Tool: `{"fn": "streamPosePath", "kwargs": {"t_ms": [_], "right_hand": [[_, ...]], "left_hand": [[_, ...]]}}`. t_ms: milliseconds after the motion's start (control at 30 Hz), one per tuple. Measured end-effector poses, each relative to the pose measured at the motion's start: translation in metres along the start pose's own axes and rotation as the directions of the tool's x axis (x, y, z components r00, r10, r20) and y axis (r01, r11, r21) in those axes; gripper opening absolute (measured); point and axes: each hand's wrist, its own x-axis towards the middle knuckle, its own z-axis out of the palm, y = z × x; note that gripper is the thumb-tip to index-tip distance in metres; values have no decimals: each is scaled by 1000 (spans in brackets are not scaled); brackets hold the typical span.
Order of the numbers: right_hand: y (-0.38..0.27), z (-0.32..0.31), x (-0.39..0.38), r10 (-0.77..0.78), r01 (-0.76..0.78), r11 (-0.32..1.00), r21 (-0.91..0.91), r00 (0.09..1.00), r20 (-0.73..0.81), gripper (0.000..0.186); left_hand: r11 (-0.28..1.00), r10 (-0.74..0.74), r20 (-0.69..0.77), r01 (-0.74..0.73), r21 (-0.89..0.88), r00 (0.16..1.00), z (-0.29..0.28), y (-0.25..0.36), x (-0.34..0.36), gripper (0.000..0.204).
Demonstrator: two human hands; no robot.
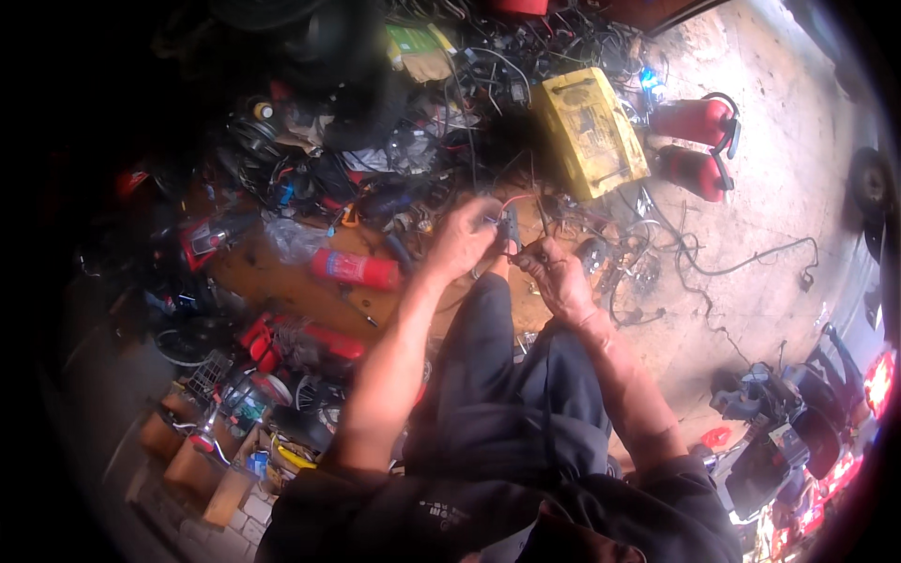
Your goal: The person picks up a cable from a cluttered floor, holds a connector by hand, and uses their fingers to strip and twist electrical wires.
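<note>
while clutter hems in the far side and the left of my grip, open room spreads to its right, where pale floor [737,220] is crossed by a grey cable [751,266]. ahead and slightly right, the near edge of a yellow box [591,136] limits forward reach; toward my body, dark trousers [474,375] bound the space.

i count one yellow box, two red extinguishers [693,122] beyond it to the right, and one red cylinder [355,269] well to the left of my left hand [465,237]. one small dark part [509,228] sits between my hands, with one red wire [516,198] curving away at its far end. the tangled cables past my grip are too jumbled to count.

both forearms slant forward and inward, the left hand slightly farther out than the right hand [556,279]. my left fingers bend beside the dark part, but they are blurred, so i cannot tell whether they close on it. my right thumb and fingers are pinched together on a thin dark piece [519,258], too small to identify, just on the near side of that part.
</note>
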Motion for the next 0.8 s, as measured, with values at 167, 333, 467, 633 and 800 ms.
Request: {"fn": "streamPosePath", "kwargs": {"t_ms": [167, 333, 467, 633, 800], "right_hand": [[15, 4, -13, -282, 264, 929, -258, 959, -32, 10], [25, 8, -26, -300, 293, 845, -447, 952, 56, 8], [26, -7, -42, -120, 100, 861, -499, 993, -8, 9], [28, -20, -49, -186, 133, 957, -259, 964, -192, 15], [19, -39, -50, -301, 60, 884, -465, 833, -464, 23]], "left_hand": [[979, -179, -415, 205, 19, 892, 5, -42, 0, 38], [345, -609, 67, 340, -875, 790, 3, -58, 13, 20], [358, -437, -17, 156, -921, 900, 6, -37, -19, 13], [442, -74, -221, -167, -882, 972, 12, 6, -108, 17], [262, 32, -230, -230, -937, 973, 15, 30, -174, 17]]}}
